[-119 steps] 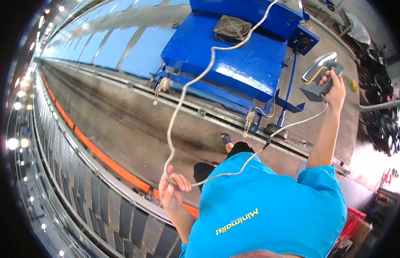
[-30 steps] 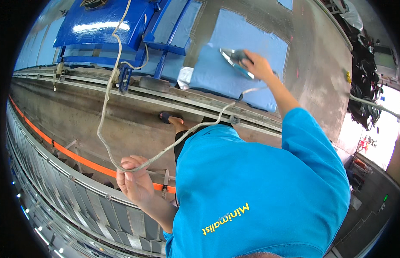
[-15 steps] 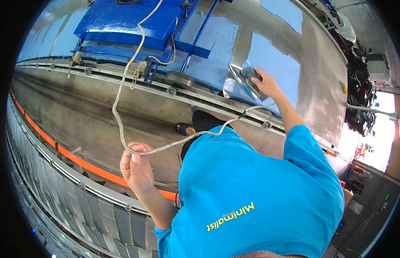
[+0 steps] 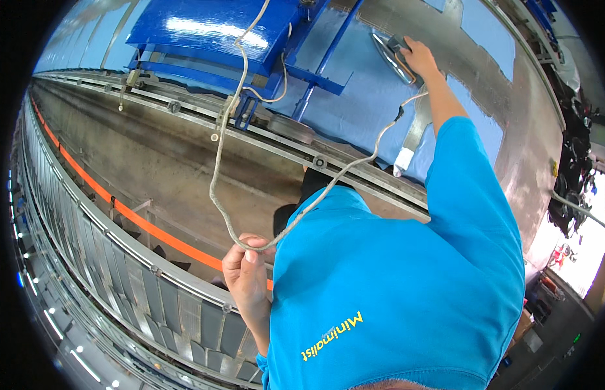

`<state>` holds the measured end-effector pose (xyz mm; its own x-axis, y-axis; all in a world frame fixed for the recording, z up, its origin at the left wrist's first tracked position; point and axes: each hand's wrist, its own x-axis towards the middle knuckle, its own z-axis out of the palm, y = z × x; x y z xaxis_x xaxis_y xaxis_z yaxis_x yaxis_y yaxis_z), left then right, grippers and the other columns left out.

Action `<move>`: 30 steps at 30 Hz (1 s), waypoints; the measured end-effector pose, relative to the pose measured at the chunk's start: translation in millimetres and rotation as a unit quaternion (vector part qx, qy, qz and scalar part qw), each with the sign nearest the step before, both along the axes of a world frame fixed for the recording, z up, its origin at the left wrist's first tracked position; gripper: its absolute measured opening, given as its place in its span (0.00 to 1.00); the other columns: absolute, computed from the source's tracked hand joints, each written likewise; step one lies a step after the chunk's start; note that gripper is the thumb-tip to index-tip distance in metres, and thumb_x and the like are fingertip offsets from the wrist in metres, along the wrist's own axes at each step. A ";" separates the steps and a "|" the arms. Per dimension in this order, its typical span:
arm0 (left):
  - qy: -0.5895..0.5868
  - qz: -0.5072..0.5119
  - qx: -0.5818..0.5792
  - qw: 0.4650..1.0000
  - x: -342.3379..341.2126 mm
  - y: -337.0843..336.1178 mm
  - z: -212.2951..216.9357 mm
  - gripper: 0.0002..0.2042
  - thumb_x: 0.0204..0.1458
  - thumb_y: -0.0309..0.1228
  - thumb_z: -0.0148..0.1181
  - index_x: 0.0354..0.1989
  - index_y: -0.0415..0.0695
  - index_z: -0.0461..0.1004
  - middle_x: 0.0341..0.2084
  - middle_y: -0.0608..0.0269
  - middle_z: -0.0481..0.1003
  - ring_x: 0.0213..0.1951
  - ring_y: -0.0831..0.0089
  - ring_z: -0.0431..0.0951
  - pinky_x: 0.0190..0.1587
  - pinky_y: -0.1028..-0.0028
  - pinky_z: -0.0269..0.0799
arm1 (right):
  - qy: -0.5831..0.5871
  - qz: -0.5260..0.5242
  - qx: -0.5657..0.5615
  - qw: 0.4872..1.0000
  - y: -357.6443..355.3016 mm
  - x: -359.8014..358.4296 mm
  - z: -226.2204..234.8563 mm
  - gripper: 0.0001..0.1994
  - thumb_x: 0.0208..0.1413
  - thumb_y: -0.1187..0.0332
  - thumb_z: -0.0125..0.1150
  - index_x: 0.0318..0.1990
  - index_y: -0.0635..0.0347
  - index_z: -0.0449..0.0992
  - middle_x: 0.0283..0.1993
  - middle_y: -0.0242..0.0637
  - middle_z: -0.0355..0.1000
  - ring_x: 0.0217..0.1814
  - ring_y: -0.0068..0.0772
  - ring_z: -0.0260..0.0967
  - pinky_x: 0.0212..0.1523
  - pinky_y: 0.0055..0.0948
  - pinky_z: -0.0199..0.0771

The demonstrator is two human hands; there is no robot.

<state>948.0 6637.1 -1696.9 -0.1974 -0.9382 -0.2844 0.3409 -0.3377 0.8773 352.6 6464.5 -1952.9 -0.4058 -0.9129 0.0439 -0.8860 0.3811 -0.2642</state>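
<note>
My right hand (image 4: 421,57) is closed around the dark handle of a clothes iron (image 4: 392,57), its metal soleplate edge lying on light blue fabric (image 4: 354,71) on the long table. From the iron a pale sheathed cord (image 4: 341,174) sags across in front of my body to my left hand (image 4: 247,266). There the cord is pinched between thumb and fingers, then runs up past a blue machine (image 4: 211,32). A white-wrapped tool (image 4: 404,160) with a flat blade-like strip lies on the fabric near the table's edge.
A metal rail (image 4: 276,142) with rollers borders the table. Behind it runs a concrete aisle (image 4: 146,156), with an orange strip (image 4: 156,227) and grey-panelled table (image 4: 179,299) on the other side. Another blue fabric piece (image 4: 488,36) lies farther right.
The iron in my right hand has moved farther across the table onto the blue fabric. The white-wrapped tool is now fully uncovered. My left hand, holding the cord, appears farther right and lower.
</note>
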 end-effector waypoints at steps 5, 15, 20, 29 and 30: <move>0.035 -0.008 -0.017 0.999 4.2 -49.8 -0.3 0.12 0.65 0.34 0.53 0.46 0.39 0.74 0.38 0.58 0.71 0.40 0.69 0.69 0.45 0.65 0.66 | -0.051 -0.013 -0.015 0.999 23.0 33.9 -1.8 0.24 0.61 0.55 0.54 0.64 0.48 0.69 0.54 0.52 0.73 0.58 0.55 0.70 0.57 0.48 0.70; 0.100 0.032 -0.018 0.994 21.2 -161.9 -11.6 0.11 0.67 0.34 0.49 0.49 0.42 0.74 0.40 0.67 0.73 0.38 0.76 0.67 0.43 0.73 0.63 | -0.124 0.112 0.042 0.985 146.8 232.3 39.2 0.21 0.61 0.58 0.57 0.61 0.48 0.70 0.42 0.47 0.72 0.45 0.53 0.72 0.45 0.46 0.74; 0.095 0.011 -0.016 0.995 5.8 -167.7 -5.4 0.11 0.66 0.33 0.50 0.49 0.41 0.74 0.39 0.66 0.74 0.38 0.73 0.68 0.43 0.71 0.62 | -0.118 0.062 0.013 0.991 60.5 180.1 25.9 0.21 0.61 0.58 0.56 0.61 0.48 0.69 0.44 0.49 0.73 0.47 0.56 0.72 0.46 0.48 0.74; 0.015 -0.001 -0.014 1.000 56.0 -170.4 -4.9 0.12 0.65 0.32 0.53 0.46 0.35 0.75 0.34 0.59 0.74 0.36 0.72 0.67 0.42 0.69 0.63 | -0.057 -0.092 -0.011 0.994 -96.5 73.2 3.4 0.25 0.60 0.53 0.55 0.64 0.49 0.70 0.57 0.51 0.73 0.60 0.55 0.69 0.57 0.44 0.70; 0.015 0.010 -0.010 1.000 62.9 -173.3 -7.4 0.12 0.65 0.32 0.53 0.45 0.34 0.76 0.34 0.59 0.73 0.36 0.72 0.67 0.42 0.69 0.63 | -0.058 -0.096 -0.009 0.994 -95.5 85.0 3.4 0.26 0.60 0.52 0.55 0.64 0.49 0.70 0.58 0.51 0.72 0.62 0.54 0.68 0.58 0.43 0.70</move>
<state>1010.9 6463.8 -1704.2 -0.1869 -0.9476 -0.2591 0.3740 -0.3125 0.8732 437.6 6369.1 -1949.5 -0.5758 -0.8176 0.0027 -0.7602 0.5342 -0.3697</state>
